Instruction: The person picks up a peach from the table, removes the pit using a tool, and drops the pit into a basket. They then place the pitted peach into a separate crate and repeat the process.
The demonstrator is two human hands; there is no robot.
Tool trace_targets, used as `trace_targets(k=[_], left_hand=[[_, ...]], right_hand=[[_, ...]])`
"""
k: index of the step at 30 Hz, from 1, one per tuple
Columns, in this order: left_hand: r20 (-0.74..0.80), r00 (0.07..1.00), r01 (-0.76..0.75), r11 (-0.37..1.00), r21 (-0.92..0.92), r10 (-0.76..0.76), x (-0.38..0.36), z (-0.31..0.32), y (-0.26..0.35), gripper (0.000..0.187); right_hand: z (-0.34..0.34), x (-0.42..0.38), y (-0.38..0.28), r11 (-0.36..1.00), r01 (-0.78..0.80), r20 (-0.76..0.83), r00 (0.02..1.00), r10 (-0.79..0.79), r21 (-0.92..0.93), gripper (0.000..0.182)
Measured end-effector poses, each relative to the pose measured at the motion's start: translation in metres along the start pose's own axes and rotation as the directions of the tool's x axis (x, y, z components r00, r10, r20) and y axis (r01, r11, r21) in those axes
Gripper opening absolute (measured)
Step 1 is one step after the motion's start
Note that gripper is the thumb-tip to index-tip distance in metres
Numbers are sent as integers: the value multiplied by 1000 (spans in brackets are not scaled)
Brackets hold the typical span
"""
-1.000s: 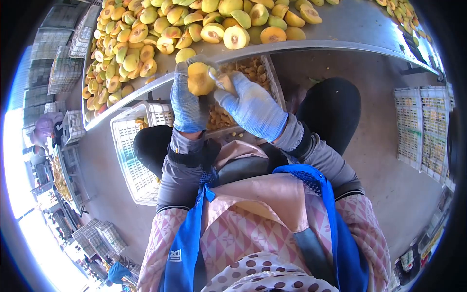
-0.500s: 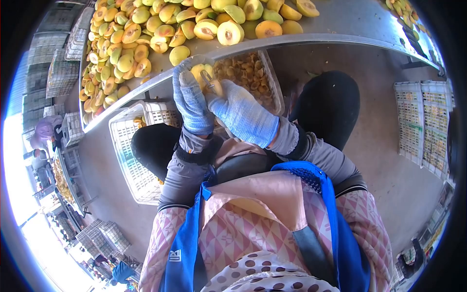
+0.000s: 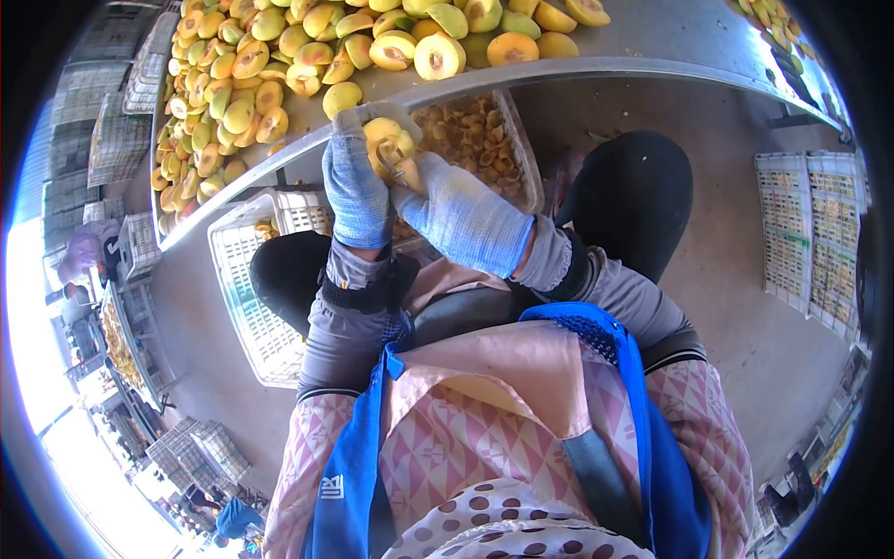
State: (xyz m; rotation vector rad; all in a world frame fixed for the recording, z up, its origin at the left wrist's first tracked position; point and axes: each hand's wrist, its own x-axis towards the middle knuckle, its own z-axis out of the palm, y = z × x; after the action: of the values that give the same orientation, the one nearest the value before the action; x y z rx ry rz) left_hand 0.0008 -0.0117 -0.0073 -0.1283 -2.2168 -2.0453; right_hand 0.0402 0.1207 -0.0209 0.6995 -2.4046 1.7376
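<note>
My left hand [image 3: 358,191], in a blue-grey knit glove, is closed around a yellow peach half [image 3: 380,133] at the table's near edge. My gloved right hand [image 3: 470,216] grips a small pitting tool [image 3: 408,173] with a pale handle and a curved metal end. The metal end is right at the peach's cut side, partly hidden by the fruit. Just beyond my left fingers lies a loose peach half [image 3: 342,99], in front of the big pile of peach halves [image 3: 270,56].
Below the table edge stands a crate of brown pits and scraps [image 3: 470,140]. A white slatted crate [image 3: 251,307] is by my left knee. Stacked crates [image 3: 805,233] stand at the right. The metal table rim [image 3: 596,67] runs across in front. A person [image 3: 88,252] sits far left.
Both hands have shifted slightly left. The peach half is turned so more of it shows, and the tool's metal end sits deeper against it.
</note>
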Motion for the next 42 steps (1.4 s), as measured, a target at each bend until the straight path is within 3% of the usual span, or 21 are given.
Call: trace_targets(k=[2, 4, 6, 7, 9, 10, 11, 12, 13, 15, 17, 19, 22, 23, 24, 27, 29, 32, 36, 40, 42], left_hand=[[-21, 999, 43, 997, -66, -44, 0, 2, -1, 48], [-32, 998, -51, 999, 12, 52, -1, 2, -5, 49], [-26, 998, -51, 998, -26, 51, 4, 3, -4, 51], [-16, 1000, 1, 995, -99, -2, 7, -1, -1, 52], [47, 971, 229, 856, -463, -234, 18, -17, -8, 35], [20, 998, 59, 983, -176, -56, 17, -19, -7, 30], [48, 992, -126, 984, 128, 120, 12, -18, -4, 27], [131, 954, -299, 862, 409, 269, 7, -17, 2, 29], [139, 967, -251, 882, 400, 212, 5, -16, 5, 47], [138, 975, -194, 970, 148, 174, 5, -13, -4, 42], [149, 988, -26, 988, -150, 49, 3, -8, -3, 41], [220, 964, 237, 856, -460, -148, -1, -1, 11, 44], [277, 893, 446, 776, -447, -354, 6, -15, -19, 47], [294, 870, 490, 761, -426, -395, 5, -17, -22, 47], [305, 863, 498, 777, -386, -402, -1, -19, -11, 45], [351, 904, 370, 860, -352, -245, 2, -28, -11, 35], [278, 919, 382, 800, -462, -278, 4, -27, -6, 26], [144, 885, 403, 575, -712, -443, 7, -26, -10, 26], [163, 953, 291, 623, -726, -255, 3, -12, -4, 33], [85, 991, 136, 784, -606, -107, -1, -2, -5, 34], [19, 992, 115, 823, -556, -126, 0, 5, -3, 35]], right_hand=[[2, 1, 1, 992, -40, -15, 999, 42, 117, 24], [3, 3, 3, 952, -122, 12, 992, 123, 281, 26], [-9, 5, -5, 944, -191, 111, 980, 167, 268, 28], [-13, 4, -8, 939, -226, 162, 969, 188, 261, 30], [-13, -1, -8, 969, -227, 167, 964, 208, 101, 31], [-13, -1, -6, 975, -219, 167, 963, 213, 18, 32], [-13, 2, 1, 976, -182, 71, 982, 175, 116, 32], [-14, 6, 1, 933, -240, 65, 971, 231, 266, 32], [-18, 9, -3, 865, -292, 67, 954, 291, 407, 32], [-27, 15, -9, 748, -417, 97, 896, 433, 516, 33], [-19, 14, 0, 831, -357, 21, 923, 385, 426, 36], [-7, 12, 17, 943, -248, -81, 959, 272, 223, 37], [-4, 12, 23, 984, -125, -168, 980, 104, -125, 39], [-10, 11, 15, 977, -163, -162, 977, 140, -138, 38], [-13, 10, 8, 968, -197, -154, 973, 174, -153, 38], [-11, 6, 5, 961, -88, -160, 986, 47, -261, 32], [-14, 3, -1, 973, -150, -174, 978, 119, -175, 35], [-14, 3, 1, 974, -191, -112, 978, 178, -121, 36], [-3, 2, 12, 965, -145, -96, 987, 126, -218, 36], [-7, 8, 3, 937, -245, -123, 968, 221, -247, 36], [-5, 8, 3, 921, -271, -102, 962, 252, -280, 36]])
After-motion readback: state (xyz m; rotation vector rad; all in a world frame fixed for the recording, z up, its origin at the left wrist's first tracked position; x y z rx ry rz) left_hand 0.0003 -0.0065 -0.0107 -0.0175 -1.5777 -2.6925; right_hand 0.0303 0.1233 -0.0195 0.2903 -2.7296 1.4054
